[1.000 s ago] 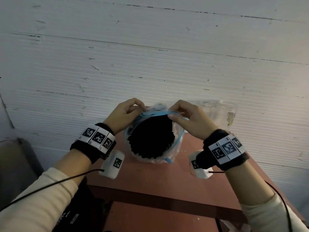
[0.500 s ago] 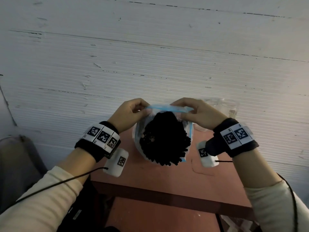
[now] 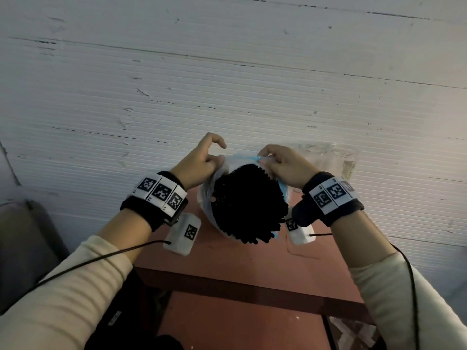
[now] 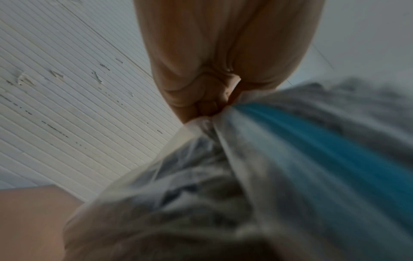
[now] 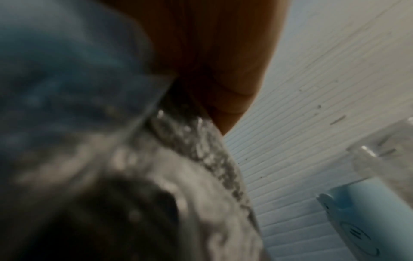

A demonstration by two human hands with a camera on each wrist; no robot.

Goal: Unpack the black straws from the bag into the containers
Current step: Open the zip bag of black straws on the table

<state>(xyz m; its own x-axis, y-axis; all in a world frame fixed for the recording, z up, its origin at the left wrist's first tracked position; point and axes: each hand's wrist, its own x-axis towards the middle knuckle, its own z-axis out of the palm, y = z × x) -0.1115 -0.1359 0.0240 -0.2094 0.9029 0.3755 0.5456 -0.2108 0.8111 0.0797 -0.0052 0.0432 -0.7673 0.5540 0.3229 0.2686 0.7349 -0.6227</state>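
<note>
Black straws (image 3: 249,205) sit packed as one dense bundle in the clear bag (image 3: 207,195), between my two hands, their ends poking out toward me. From the head camera, my left hand (image 3: 199,164) pinches the bag's far rim at the blue seal strip, index finger lifted clear; my right hand (image 3: 283,164) pinches the opposite rim. I judge this two-sided hold is to keep the mouth spread so the straws can come out. The clear containers (image 3: 328,157) wait just beyond my right hand, still without straws.

The left wrist view confirms fingertips (image 4: 210,104) pinching gathered plastic beside the blue strip (image 4: 312,141).

The right wrist view is blurred; crinkled plastic meets the hand, the grip itself hidden.
</note>
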